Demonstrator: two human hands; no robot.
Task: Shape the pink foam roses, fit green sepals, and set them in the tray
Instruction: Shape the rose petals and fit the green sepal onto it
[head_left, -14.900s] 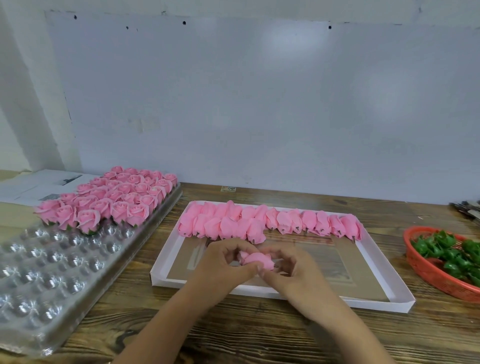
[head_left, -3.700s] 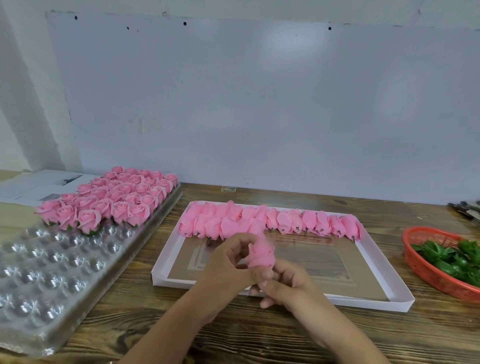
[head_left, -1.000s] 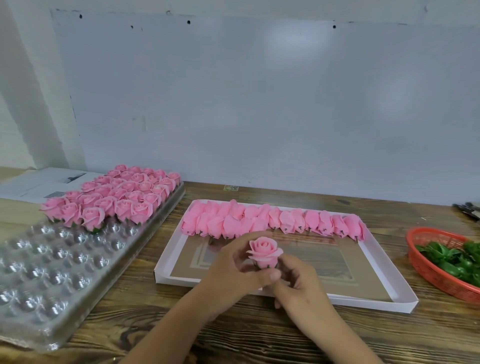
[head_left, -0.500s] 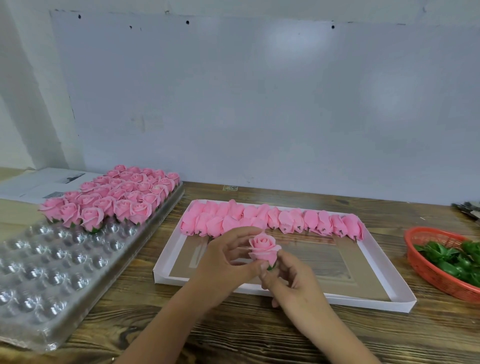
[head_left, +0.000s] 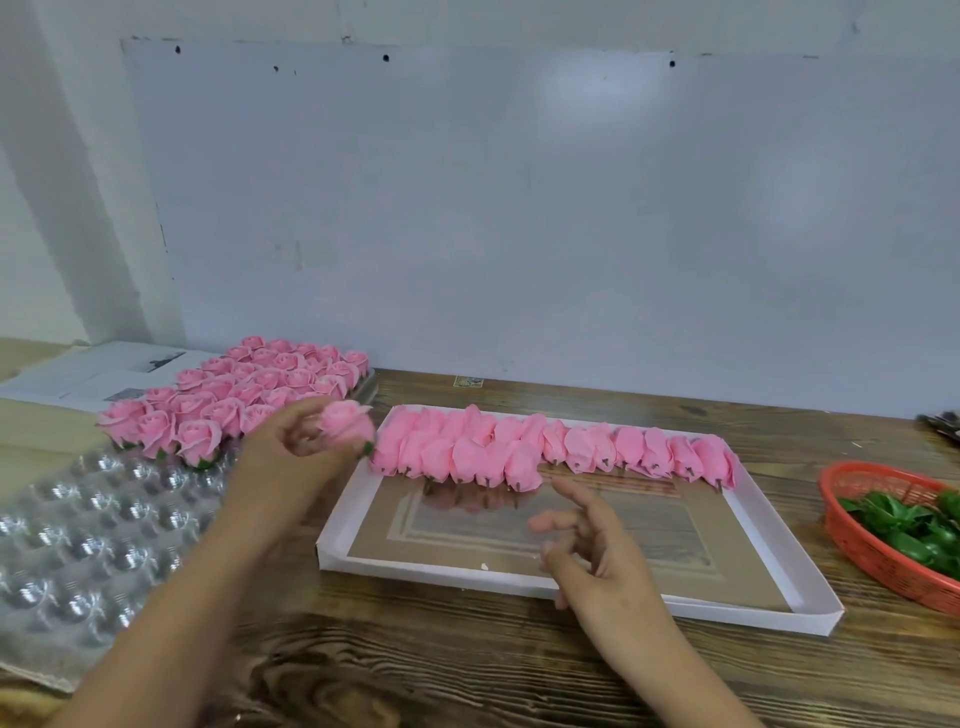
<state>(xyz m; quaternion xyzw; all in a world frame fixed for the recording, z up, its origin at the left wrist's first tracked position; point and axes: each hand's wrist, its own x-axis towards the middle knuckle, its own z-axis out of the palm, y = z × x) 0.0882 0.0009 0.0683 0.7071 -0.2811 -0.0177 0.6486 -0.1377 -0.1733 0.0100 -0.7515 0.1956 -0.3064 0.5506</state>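
We see the left hand (head_left: 291, 457) left of centre, its grip pinching a finished rose (head_left: 347, 427) at the fingertips. The rose sits at the top right of that grip, bloom up, with a bit of green sepal (head_left: 368, 448) showing at its lower right edge. It hangs above the gap between the clear tray (head_left: 78, 551) and the white box (head_left: 571, 584), touching neither as far as we can tell.

Right hand (head_left: 587, 545) is lower centre, over the box's near part. Its grip is wide, fingers loosely spread, nothing in it. It is well apart from the rose.

The tray's far end, mid left of frame, carries a block of finished roses (head_left: 234, 400); its near cups are bare. A row of unshaped buds (head_left: 550, 452) lies along the box's far edge. The red basket (head_left: 878, 558) of green sepals is at the right edge, on the counter (head_left: 467, 660).
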